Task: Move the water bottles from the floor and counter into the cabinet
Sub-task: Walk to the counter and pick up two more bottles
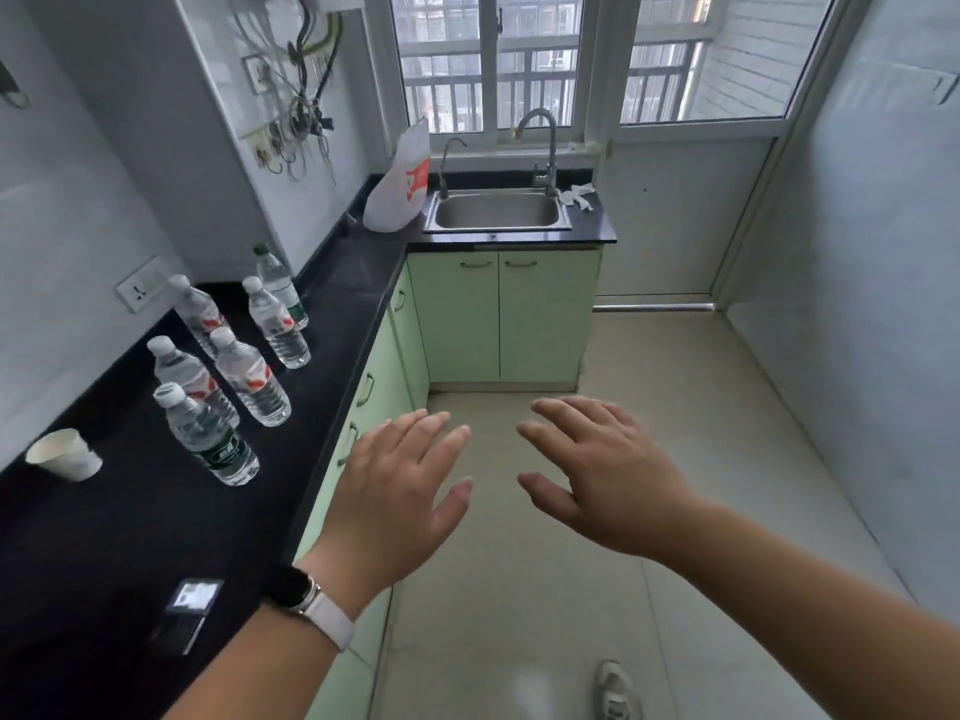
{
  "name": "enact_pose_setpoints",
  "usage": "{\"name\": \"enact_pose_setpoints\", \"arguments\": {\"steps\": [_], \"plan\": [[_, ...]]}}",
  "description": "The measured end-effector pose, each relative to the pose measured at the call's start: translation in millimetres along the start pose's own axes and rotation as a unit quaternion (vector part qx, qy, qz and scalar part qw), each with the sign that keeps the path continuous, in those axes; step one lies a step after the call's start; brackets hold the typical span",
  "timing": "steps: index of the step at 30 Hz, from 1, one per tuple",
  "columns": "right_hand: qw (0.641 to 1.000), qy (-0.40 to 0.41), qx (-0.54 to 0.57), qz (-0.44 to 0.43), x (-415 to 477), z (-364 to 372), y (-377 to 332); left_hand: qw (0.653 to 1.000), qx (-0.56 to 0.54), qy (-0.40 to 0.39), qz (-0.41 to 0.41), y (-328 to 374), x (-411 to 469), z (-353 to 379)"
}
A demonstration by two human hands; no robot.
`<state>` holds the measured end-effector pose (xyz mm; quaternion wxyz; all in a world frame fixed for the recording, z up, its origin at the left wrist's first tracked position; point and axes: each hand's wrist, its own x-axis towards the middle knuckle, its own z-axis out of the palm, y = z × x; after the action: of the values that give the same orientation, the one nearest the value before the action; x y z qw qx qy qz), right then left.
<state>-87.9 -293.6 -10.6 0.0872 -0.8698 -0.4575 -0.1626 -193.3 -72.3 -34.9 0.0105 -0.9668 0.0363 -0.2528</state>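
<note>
I see my left hand point(400, 491) and right hand point(597, 480) both empty, fingers spread, above the floor point(649, 356), while six bottles point(249, 376) stand upright on the bench point(337, 283) leftward, nearer my left hand.

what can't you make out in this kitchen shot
Head view:
1. Cabinet insides: the green cabinet doors are closed.
2. Floor bottles: none shows; arms and frame edges hide parts of the floor.
3. Bottle labels: too small to read.
4. Dark object on the counter: too dim to identify.
</note>
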Motion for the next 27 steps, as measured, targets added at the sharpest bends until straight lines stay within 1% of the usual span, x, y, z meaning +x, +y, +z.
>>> {"name": "enact_pose_setpoints", "arguments": {"steps": [4, 7, 10, 14, 20, 27], "plan": [[0.998, 0.007, 0.033, -0.047, 44.9, 29.8, 44.3, 0.999, 0.033, -0.01, -0.031, -8.7, 40.4, 26.0], [0.995, -0.016, 0.069, -0.068, 80.2, 43.3, 77.2, 0.997, 0.044, -0.018, -0.067, -12.7, 68.3, 39.6], [0.99, -0.03, 0.096, -0.096, 113.2, 51.4, 109.6, 0.993, 0.083, -0.023, -0.081, -20.4, 98.2, 47.1], [0.981, -0.038, 0.12, -0.149, 158.0, 64.9, 143.2, 0.982, 0.119, -0.018, -0.144, -23.4, 127.1, 54.8], [0.965, -0.036, 0.155, -0.21, 206.8, 89.4, 139.3, 0.961, 0.135, -0.048, -0.239, -34.2, 118.6, 59.9], [0.949, -0.075, 0.157, -0.264, 264.0, 123.9, 105.2, 0.944, 0.148, -0.048, -0.291, -83.7, 105.1, 73.9]]}}
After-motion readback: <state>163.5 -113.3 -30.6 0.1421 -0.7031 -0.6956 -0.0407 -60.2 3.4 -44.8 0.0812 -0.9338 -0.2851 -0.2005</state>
